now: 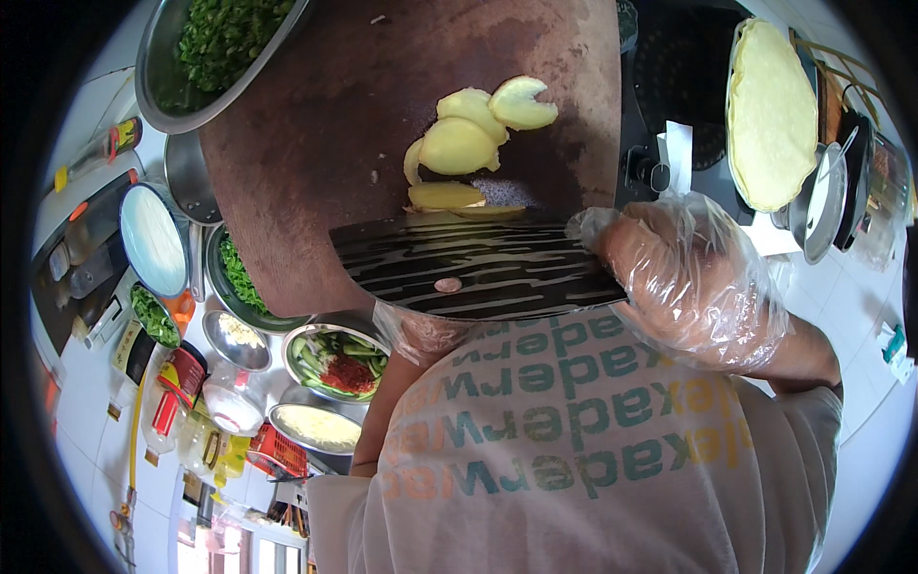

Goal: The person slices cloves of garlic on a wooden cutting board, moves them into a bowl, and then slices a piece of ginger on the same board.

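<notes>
My right hand [681,280], in a clear plastic glove, grips a broad kitchen cleaver [495,273] at its handle end. The streaked dark blade lies across the near part of a brown cutting board [301,165]. Just past the blade's far edge are thin yellow slices [448,195], apparently ginger. More overlapping slices [459,147] lie farther up the board, one with a notch [523,102]. Behind the blade shows part of my gloved left hand [430,333]; its fingers are hidden, so what it touches cannot be seen.
A steel bowl of chopped greens [222,100] overlaps the board's far left corner. Left stand a bowl of cucumber pieces with red powder [337,362], a bowl of minced garlic [240,330] and several bottles. Right are a black cooktop [681,64] and stacked pale flatbreads [771,115].
</notes>
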Demonstrator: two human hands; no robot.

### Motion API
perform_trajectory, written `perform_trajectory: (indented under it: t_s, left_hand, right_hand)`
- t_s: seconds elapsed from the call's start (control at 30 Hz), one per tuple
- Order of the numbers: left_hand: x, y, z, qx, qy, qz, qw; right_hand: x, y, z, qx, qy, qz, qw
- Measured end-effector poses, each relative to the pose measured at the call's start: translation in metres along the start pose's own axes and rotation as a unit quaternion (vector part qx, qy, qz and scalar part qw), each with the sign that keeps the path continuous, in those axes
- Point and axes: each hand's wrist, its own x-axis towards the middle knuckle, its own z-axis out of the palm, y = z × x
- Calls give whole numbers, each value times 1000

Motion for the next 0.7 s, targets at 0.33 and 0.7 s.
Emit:
perform_trajectory:
  t_s: [0.33, 0.7]
  left_hand:
    - [-2, -1, 2, 6, 6, 6, 1000]
    - [-5, -1, 4, 9, 13, 14, 1000]
  right_hand:
    - [-1, -3, -8, 1, -100, 57, 993]
    - [20, -3, 2, -48, -51, 27, 997]
